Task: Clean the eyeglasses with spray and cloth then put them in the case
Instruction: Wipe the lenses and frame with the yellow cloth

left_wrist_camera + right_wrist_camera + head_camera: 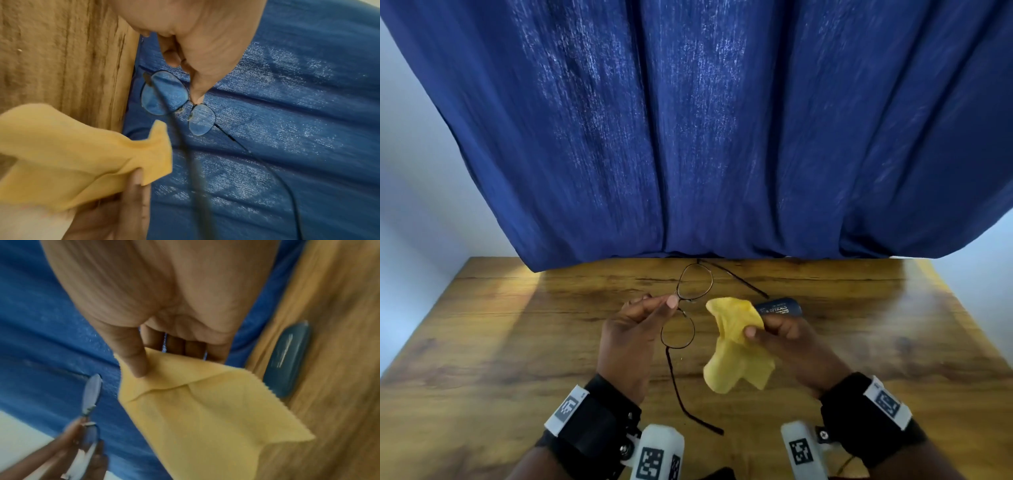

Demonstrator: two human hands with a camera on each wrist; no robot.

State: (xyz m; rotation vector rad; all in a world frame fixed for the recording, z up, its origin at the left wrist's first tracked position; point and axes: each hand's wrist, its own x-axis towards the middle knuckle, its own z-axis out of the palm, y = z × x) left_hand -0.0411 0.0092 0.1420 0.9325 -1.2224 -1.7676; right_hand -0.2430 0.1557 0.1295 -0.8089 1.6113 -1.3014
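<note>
Thin dark-framed eyeglasses [686,306] hang above the wooden table [517,342], temples unfolded. My left hand [635,329] pinches them at the bridge between thumb and fingertip; the left wrist view shows the same pinch on the eyeglasses [179,102]. My right hand [784,337] holds a yellow cloth [738,342] between thumb and fingers, just right of the lenses and apart from them. The right wrist view shows the cloth [205,410] draping below the thumb. A dark blue glasses case [779,307] lies shut on the table behind the cloth, also the case [287,360]. No spray bottle is in view.
A blue curtain [705,130] hangs behind the table's far edge. Bare wood spreads to the left and right of my hands. Wrist bands with marker tags sit on both forearms.
</note>
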